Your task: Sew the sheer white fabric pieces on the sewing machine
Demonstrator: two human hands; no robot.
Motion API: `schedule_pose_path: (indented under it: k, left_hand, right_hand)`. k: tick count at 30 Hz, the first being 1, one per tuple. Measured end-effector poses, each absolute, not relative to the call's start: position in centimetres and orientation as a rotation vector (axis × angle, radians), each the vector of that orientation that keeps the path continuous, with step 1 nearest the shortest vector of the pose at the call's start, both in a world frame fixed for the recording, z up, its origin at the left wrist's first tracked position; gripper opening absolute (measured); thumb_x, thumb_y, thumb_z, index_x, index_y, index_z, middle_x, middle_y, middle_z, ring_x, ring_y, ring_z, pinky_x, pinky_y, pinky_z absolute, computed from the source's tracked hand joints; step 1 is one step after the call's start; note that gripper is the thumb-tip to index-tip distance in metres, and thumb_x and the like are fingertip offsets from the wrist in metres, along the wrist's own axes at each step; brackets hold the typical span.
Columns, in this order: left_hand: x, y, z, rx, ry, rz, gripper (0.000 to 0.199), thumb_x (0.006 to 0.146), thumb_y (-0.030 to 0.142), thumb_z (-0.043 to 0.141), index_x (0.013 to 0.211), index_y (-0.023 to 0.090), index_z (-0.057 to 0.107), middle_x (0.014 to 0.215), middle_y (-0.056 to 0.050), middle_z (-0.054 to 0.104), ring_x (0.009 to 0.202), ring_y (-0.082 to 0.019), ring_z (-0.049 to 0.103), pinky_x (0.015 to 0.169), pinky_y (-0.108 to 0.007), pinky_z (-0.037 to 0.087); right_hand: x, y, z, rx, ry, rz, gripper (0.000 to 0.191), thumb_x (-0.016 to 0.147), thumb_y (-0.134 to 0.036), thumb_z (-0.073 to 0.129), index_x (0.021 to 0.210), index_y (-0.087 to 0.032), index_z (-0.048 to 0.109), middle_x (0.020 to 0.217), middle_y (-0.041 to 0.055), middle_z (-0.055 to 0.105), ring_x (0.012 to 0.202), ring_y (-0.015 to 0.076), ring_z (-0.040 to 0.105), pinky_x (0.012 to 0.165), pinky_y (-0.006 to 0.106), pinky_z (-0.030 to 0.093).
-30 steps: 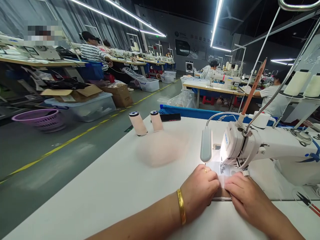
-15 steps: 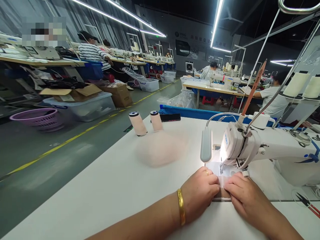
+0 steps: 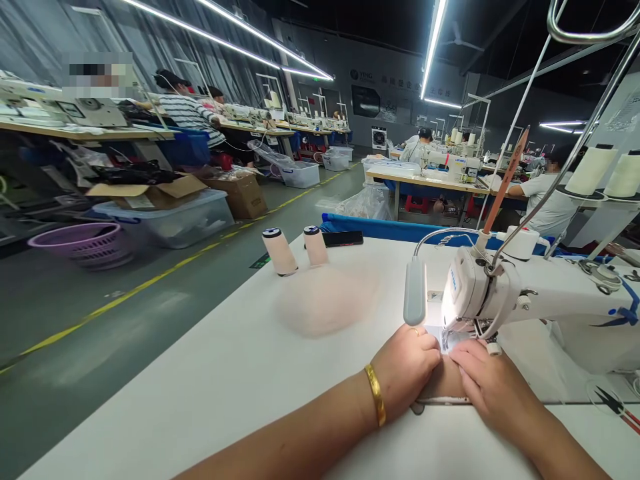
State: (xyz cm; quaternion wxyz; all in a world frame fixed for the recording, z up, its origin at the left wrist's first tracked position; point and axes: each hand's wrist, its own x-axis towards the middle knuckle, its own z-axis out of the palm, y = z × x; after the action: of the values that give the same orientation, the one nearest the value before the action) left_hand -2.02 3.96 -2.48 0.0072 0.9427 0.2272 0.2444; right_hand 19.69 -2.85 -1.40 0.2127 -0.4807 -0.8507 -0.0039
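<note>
A piece of thin beige fabric lies on the bed of a white sewing machine, just in front of the lit presser foot and needle. My left hand, with a ring and a gold bangle, is closed on the fabric's left side, fingers curled. On the other side my right hand pinches the fabric, its fingertips close to the presser foot. Both hands rest low at the machine. The fingers hide part of the cloth edge. A grey lamp hangs left of the needle.
Sheer beige fabric lies heaped on the white table. Behind it stand two thread cones beside a dark phone. Red-handled thread snips lie at right. Other people sit at machines beyond.
Both hands have moved slightly forward toward the presser foot, and more beige fabric shows between and below them. The view has shifted a little.
</note>
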Motion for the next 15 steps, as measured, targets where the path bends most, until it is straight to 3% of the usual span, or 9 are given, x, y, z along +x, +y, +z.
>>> schedule_pose_path:
  k: [5, 8, 12, 15]
  left_hand:
    - [-1.8, 4.3, -2.5, 2.968, 0.744, 0.772, 0.026, 0.096, 0.009, 0.047, 0.081, 0.018, 0.066, 0.084, -0.005, 0.068, 0.077, -0.020, 0.060, 0.077, -0.036, 0.046]
    - [-2.0, 4.3, -2.2, 2.911, 0.783, 0.812, 0.023, 0.098, 0.011, 0.046, 0.091, 0.018, 0.067, 0.088, -0.006, 0.067, 0.082, -0.021, 0.062, 0.077, -0.034, 0.049]
    - [-2.4, 4.3, -1.5, 2.841, 0.965, 0.732, 0.013, 0.097, 0.023, 0.056, 0.108, 0.019, 0.062, 0.113, -0.011, 0.067, 0.099, -0.026, 0.064, 0.084, -0.038, 0.053]
    - [-2.4, 3.9, -0.8, 2.869, 1.107, 0.552, 0.026, 0.095, 0.034, 0.065, 0.114, 0.017, 0.061, 0.114, -0.014, 0.068, 0.105, -0.032, 0.064, 0.088, -0.045, 0.053]
  right_hand:
    - [19.7, -2.5, -2.3, -1.403, -2.329, -0.033, 0.037, 0.094, -0.004, 0.042, 0.113, -0.022, 0.069, 0.119, 0.0112, 0.071, 0.108, 0.0298, 0.064, 0.086, 0.044, 0.057]
    - [19.7, -2.4, -2.7, -1.426, -2.314, -0.074, 0.042, 0.095, -0.005, 0.043, 0.126, -0.020, 0.067, 0.125, 0.0128, 0.071, 0.112, 0.0305, 0.065, 0.089, 0.045, 0.058]
    - [19.8, -2.4, -3.1, -1.427, -2.326, -0.102, 0.046, 0.094, -0.005, 0.044, 0.133, -0.019, 0.064, 0.130, 0.0123, 0.070, 0.115, 0.0310, 0.066, 0.089, 0.045, 0.060]
    - [19.9, -2.5, -3.1, -1.403, -2.332, -0.105, 0.047, 0.094, -0.003, 0.043, 0.133, -0.019, 0.063, 0.133, 0.0121, 0.069, 0.115, 0.0310, 0.065, 0.088, 0.046, 0.061]
